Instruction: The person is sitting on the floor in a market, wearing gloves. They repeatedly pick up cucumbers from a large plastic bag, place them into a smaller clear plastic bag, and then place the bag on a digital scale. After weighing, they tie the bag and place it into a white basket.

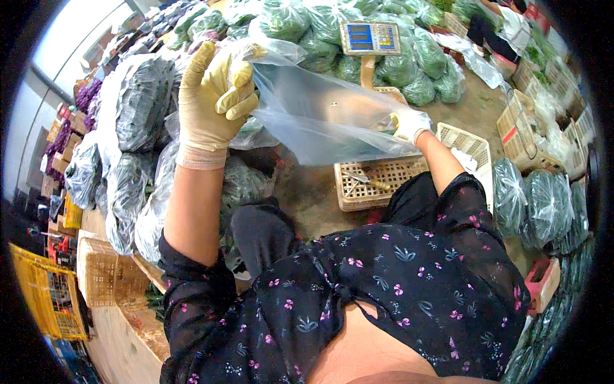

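A large clear plastic bag (300, 115) is stretched in the air between my two hands. My left hand (217, 96), in a pale yellow glove, is raised at the left with curled fingers gripping the bag's upper left end. My right hand (411, 127), also gloved, is lower at the right, closed on the bag's other end. Behind and beneath the bag stands a perforated cream plastic crate (348, 198), with a metal tool with a yellowish handle (377, 184) lying on it.
A digital scale display (371, 38) rises behind the bag. Wrapped bundles of greens (131, 102) pile at the left, back and right (550, 205). More crates (521, 128) stand right, a yellow one (48, 285) left. A person (511, 35) sits at the upper right.
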{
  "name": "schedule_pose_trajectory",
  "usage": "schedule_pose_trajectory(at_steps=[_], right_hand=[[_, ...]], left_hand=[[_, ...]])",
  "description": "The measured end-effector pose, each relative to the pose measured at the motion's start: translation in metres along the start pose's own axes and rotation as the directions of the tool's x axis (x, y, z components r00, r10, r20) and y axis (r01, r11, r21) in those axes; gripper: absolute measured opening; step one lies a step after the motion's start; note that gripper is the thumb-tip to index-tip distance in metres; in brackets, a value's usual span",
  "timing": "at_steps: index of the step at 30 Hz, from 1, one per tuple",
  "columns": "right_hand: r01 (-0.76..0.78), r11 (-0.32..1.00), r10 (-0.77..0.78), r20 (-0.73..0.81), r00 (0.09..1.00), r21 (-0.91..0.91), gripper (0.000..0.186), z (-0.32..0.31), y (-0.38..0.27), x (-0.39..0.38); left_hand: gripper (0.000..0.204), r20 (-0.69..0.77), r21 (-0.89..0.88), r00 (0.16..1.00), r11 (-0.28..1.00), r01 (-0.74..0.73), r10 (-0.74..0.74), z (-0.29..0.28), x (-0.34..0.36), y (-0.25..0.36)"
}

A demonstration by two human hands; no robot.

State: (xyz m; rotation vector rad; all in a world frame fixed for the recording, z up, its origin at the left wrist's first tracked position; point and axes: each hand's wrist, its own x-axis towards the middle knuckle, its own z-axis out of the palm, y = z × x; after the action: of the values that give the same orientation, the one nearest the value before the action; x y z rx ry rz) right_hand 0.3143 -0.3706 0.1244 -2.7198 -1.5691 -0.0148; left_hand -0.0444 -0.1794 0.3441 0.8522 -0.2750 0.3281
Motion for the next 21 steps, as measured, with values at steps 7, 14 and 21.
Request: schedule_pose_trajectory(at_steps=[7, 14, 21], right_hand=[[-0.284, 0.957, 0.282, 0.042, 0.959, 0.055, 0.067, 0.004, 0.047, 0.025], [-0.227, 0.903, -0.034, 0.588, 0.808, 0.364, 0.044, -0.021, 0.065, 0.083], [0.479, 0.532, -0.645, -0.032, 0.764, 0.698, 0.025, -0.117, -0.154, 0.142]], left_hand=[[0.048, -0.345, 0.297, 0.939, 0.95, 0.099, 0.01, -0.041, 0.036, -0.064], [0.041, -0.485, 0.034, 0.838, 0.952, 0.304, -0.25, -0.115, -0.007, -0.164], [0.05, -0.489, -0.106, 0.785, 0.919, 0.379, -0.38, -0.168, -0.032, -0.223]])
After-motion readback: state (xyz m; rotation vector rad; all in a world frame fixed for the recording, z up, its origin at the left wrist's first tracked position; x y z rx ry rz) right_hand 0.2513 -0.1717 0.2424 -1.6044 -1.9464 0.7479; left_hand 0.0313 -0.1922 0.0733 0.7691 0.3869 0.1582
